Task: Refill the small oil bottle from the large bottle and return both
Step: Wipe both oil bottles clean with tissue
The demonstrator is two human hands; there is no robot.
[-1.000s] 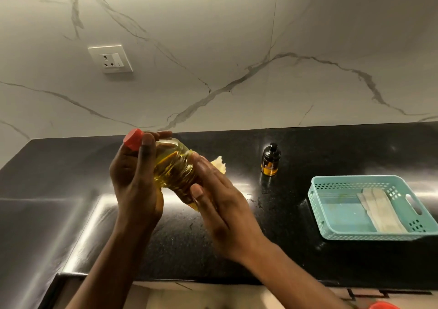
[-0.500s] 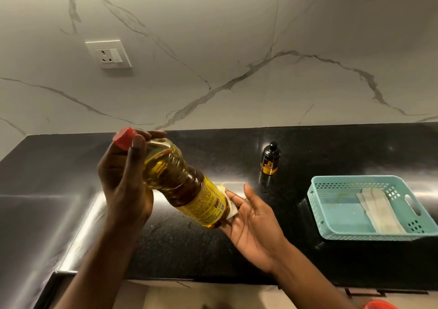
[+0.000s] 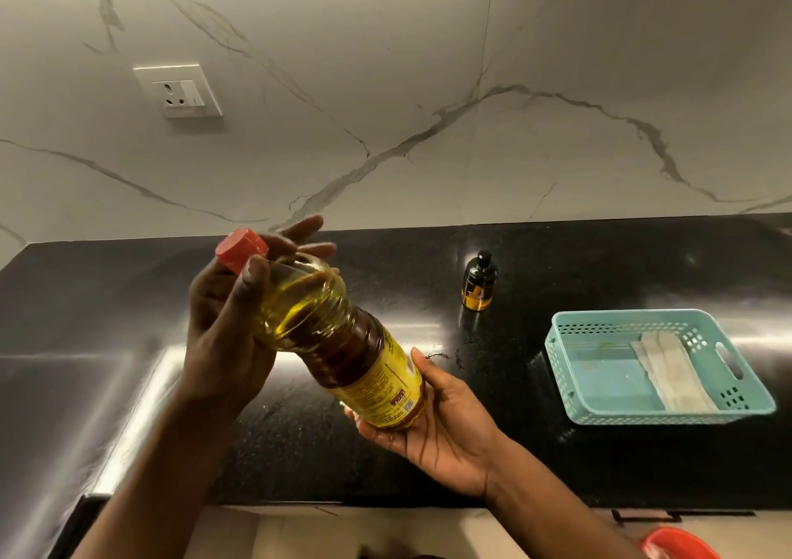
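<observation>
My left hand point(image 3: 227, 331) wraps the shoulder and neck of the large bottle point(image 3: 338, 340), thumb laid along the front just under the red cap point(image 3: 241, 250), fingers curled behind with the tips splayed past the neck. My right hand point(image 3: 441, 425) lies palm up and spread, cupping the base. The bottle is held above the black counter point(image 3: 600, 267), tilted, cap up and to the left, base down and to the right. It is clear ribbed plastic holding yellow oil that reads darker, brownish, toward the middle; a yellow label with small print and a red mark wraps the lower part. The small oil bottle point(image 3: 479, 282), dark with a black top and an amber lower band, stands upright on the counter near the wall, well apart from both hands, left of the teal basket point(image 3: 570, 370).
</observation>
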